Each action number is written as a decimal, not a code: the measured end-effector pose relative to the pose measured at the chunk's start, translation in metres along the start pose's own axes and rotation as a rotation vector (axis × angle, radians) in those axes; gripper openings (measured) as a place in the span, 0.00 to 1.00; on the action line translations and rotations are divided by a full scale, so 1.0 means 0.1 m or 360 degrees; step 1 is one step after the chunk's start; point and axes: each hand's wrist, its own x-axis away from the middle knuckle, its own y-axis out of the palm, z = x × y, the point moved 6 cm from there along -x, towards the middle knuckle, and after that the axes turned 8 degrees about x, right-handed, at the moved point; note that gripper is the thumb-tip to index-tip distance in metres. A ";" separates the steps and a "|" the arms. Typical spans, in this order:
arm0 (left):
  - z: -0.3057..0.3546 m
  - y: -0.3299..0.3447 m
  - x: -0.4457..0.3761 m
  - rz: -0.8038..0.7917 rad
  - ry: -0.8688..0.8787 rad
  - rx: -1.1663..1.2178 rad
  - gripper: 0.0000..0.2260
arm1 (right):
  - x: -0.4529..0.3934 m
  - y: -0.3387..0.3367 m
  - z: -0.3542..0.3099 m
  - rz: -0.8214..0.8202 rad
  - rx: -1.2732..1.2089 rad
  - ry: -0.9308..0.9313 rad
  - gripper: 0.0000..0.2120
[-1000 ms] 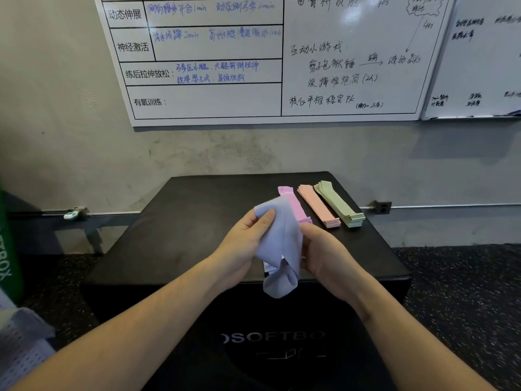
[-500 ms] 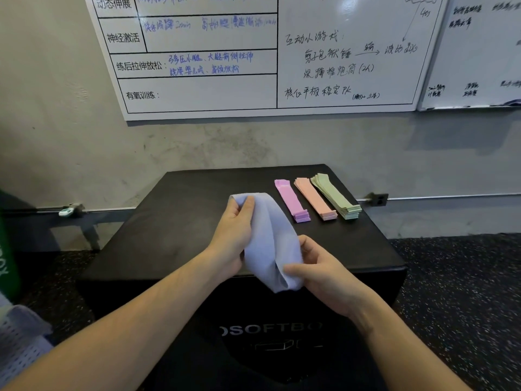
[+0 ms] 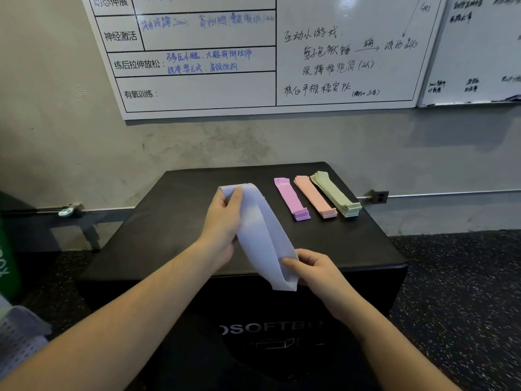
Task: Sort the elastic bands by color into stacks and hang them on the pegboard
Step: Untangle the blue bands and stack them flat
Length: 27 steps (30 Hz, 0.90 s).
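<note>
Where the frame ends at the top, the whiteboard (image 3: 253,52) on the wall is cut off, and a second board (image 3: 479,52) runs out of view at the right. Below them stands a black box (image 3: 174,227) serving as the table, its front lettering partly hidden by the forearms. On its far right lie three band stacks side by side: green (image 3: 335,194), peach (image 3: 314,197) and pink (image 3: 291,200). Above the box, a lilac band (image 3: 262,235) stretches slantwise between both hands. The left hand (image 3: 222,224) pinches its upper end, fingers curled behind and mostly hidden. The right hand (image 3: 315,273) pinches the lower end.
</note>
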 end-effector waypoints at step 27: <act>-0.57 0.03 -1.57 0.0041 -0.0269 -0.0017 0.17 | -0.73 -0.17 0.20 -0.0256 0.0303 -0.0234 0.22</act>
